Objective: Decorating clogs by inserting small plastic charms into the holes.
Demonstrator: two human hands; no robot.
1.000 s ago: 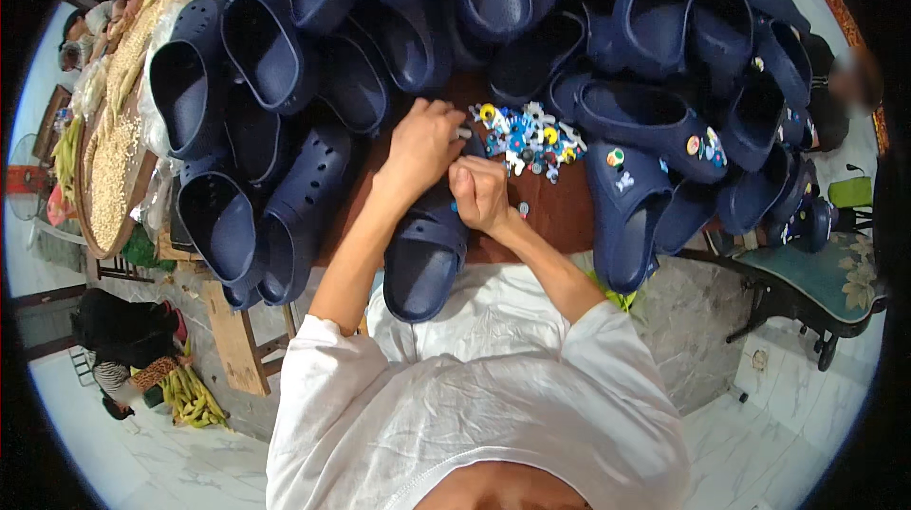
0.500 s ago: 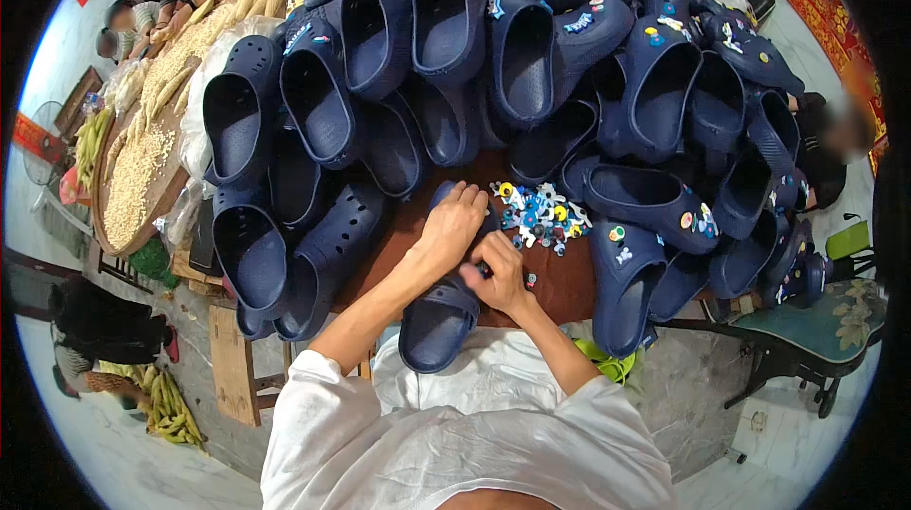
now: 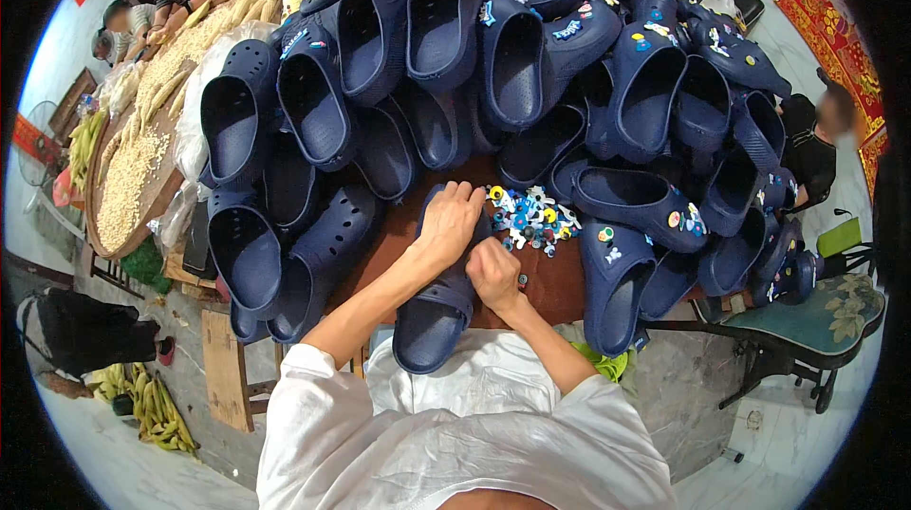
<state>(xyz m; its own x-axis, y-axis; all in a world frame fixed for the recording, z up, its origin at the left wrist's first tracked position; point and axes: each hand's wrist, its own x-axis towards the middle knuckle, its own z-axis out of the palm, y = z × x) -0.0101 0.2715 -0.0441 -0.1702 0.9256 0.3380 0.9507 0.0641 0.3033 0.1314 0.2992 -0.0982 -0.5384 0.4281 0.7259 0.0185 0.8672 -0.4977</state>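
A dark blue clog (image 3: 429,332) lies on the brown tabletop in front of me, its heel end toward my body. My left hand (image 3: 448,225) is laid over the toe part and grips it, the fingers bent over its far end. Against the clog's right side my right hand (image 3: 494,275) is closed like a fist; what its fingers hold, if anything, is hidden. Just beyond it lies a heap of small coloured shoe charms (image 3: 533,218), blue, white and yellow. One loose charm (image 3: 523,279) sits to the right of my right hand.
Many dark blue clogs (image 3: 517,78) are piled along the far side and both flanks, several with charms on. On the left stands a round tray of corn kernels (image 3: 123,192), with people behind it. A patterned chair (image 3: 807,315) is at the right.
My right hand has turned into a tighter fist, and the dark spot seen at its fingers before is out of sight. My left hand stays on the clog. At the left, a person in black has shifted.
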